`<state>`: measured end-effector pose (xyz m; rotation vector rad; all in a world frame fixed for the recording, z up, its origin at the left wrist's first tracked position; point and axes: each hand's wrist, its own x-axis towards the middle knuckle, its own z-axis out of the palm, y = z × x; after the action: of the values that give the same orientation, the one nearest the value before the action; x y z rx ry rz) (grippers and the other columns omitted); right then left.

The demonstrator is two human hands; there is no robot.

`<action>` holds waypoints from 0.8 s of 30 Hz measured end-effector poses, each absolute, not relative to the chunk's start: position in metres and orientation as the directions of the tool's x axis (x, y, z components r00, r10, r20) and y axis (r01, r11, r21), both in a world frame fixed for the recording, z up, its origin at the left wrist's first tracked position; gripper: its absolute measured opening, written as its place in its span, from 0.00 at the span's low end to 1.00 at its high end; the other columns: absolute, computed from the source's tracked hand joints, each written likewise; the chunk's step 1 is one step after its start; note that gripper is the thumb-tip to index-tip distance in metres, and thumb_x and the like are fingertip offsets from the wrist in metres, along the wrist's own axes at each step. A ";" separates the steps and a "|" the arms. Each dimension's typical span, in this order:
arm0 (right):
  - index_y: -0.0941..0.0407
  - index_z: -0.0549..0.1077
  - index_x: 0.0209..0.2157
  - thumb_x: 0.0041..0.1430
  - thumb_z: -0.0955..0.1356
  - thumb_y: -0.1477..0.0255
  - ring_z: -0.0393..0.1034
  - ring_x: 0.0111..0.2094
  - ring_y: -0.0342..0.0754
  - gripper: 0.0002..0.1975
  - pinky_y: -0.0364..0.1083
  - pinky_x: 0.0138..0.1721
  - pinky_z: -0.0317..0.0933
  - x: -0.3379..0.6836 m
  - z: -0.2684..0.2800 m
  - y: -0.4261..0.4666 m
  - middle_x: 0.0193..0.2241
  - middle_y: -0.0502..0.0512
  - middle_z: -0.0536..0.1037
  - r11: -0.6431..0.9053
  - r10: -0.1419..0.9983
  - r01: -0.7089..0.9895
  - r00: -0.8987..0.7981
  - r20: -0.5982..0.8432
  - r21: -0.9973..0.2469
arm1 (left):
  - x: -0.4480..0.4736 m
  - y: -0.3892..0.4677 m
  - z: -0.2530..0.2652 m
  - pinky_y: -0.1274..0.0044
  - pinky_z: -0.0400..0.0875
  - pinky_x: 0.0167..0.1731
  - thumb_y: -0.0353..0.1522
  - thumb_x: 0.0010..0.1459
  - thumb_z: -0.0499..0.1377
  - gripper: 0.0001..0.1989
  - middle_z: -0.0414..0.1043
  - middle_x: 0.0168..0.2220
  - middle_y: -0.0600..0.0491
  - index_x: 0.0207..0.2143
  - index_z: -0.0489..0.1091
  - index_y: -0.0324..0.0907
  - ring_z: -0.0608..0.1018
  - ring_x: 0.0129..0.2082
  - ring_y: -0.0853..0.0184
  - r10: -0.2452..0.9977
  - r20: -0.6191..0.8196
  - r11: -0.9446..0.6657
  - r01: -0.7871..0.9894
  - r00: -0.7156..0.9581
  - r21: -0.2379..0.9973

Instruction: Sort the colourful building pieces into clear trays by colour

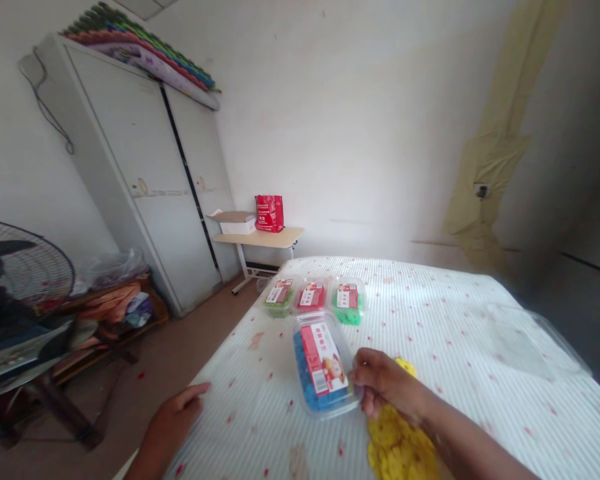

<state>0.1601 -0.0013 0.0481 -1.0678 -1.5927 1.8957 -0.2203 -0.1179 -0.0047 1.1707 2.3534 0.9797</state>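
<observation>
My right hand (380,380) pinches the right edge of a clear lidded plastic box (325,363) with blue contents and a red-and-white label. The box's lid faces up, and its far end is close to a row of three similar boxes. These hold olive-green (280,297), red (312,295) and bright green (348,300) contents. Under my right wrist lies a heap of yellow flat pieces (403,443), partly covered by the forearm. At the table's left edge my left hand (177,413) rests with thumb and index finger extended, holding nothing; its other fingers look curled.
A white striped cloth with red specks covers the table (430,313). An empty clear plastic tray (535,343) lies at its right side. Behind stands a small table (260,238) with a red bag (269,213) and a carton (237,222). A fan (25,267) stands left, near a grey cabinet (140,167).
</observation>
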 end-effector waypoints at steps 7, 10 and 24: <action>0.55 0.61 0.27 0.50 0.70 0.59 0.65 0.18 0.39 0.17 0.39 0.20 0.57 0.225 0.060 -0.015 0.17 0.44 0.69 -0.023 0.785 0.041 -0.618 -0.043 -0.999 | -0.152 -0.090 0.034 0.65 0.65 0.48 0.40 0.48 0.53 0.20 0.75 0.42 0.45 0.40 0.73 0.40 0.74 0.45 0.55 0.835 0.138 0.273 0.619 -0.533 0.736; 0.56 0.62 0.28 0.53 0.68 0.59 0.64 0.19 0.38 0.16 0.39 0.22 0.57 0.236 0.060 -0.020 0.20 0.45 0.70 0.005 0.786 -0.005 -0.618 0.007 -1.000 | -0.091 -0.074 0.054 0.66 0.64 0.49 0.43 0.47 0.60 0.26 0.73 0.46 0.45 0.48 0.69 0.41 0.72 0.49 0.55 0.962 -0.020 0.098 0.275 -0.274 0.957; 0.56 0.65 0.32 0.51 0.67 0.55 0.63 0.19 0.39 0.18 0.41 0.22 0.58 0.244 0.051 -0.007 0.25 0.47 0.69 0.118 0.891 0.145 -0.453 0.040 -0.982 | 0.039 -0.025 0.007 0.62 0.64 0.48 0.48 0.43 0.64 0.27 0.75 0.43 0.44 0.43 0.73 0.40 0.73 0.49 0.51 0.904 0.074 0.248 -0.658 0.421 0.711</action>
<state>0.2438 -0.0072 0.0513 -1.0144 -1.7176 1.3923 0.0386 -0.0249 0.0066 0.7469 0.3877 1.1007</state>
